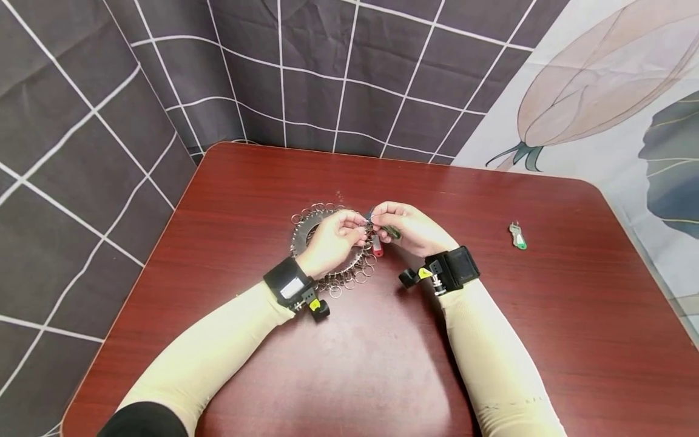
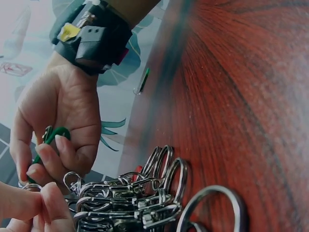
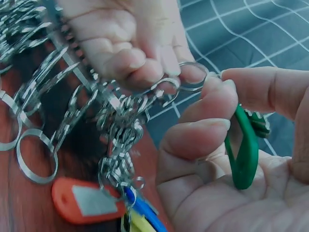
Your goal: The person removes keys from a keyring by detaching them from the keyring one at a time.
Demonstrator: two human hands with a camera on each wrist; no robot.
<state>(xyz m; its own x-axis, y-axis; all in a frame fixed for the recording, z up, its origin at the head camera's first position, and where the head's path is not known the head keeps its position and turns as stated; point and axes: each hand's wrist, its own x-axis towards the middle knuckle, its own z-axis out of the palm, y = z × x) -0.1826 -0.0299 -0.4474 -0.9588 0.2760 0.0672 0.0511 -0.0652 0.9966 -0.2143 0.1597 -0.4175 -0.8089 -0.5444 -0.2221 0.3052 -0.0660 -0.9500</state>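
A big chain loop hung with several metal split rings (image 1: 306, 233) lies on the red-brown table (image 1: 382, 352). My left hand (image 1: 357, 224) rests over it and pinches one small split ring (image 3: 193, 75) between thumb and fingertips. My right hand (image 1: 378, 217) meets it from the right. It holds a green key tag (image 3: 244, 150) in curled fingers, and its thumb and forefinger touch the same ring. In the left wrist view the green tag (image 2: 50, 137) shows inside the right hand (image 2: 63, 121). A red tag (image 1: 377, 246), a blue tag (image 3: 142, 208) and a yellow one hang below the hands.
A loose key with a green tag (image 1: 517, 235) lies alone on the table to the right. Checked dark cloth (image 1: 82, 152) hangs behind and to the left, and a flower-print sheet (image 1: 601, 91) to the right. The table's rounded edges show all round.
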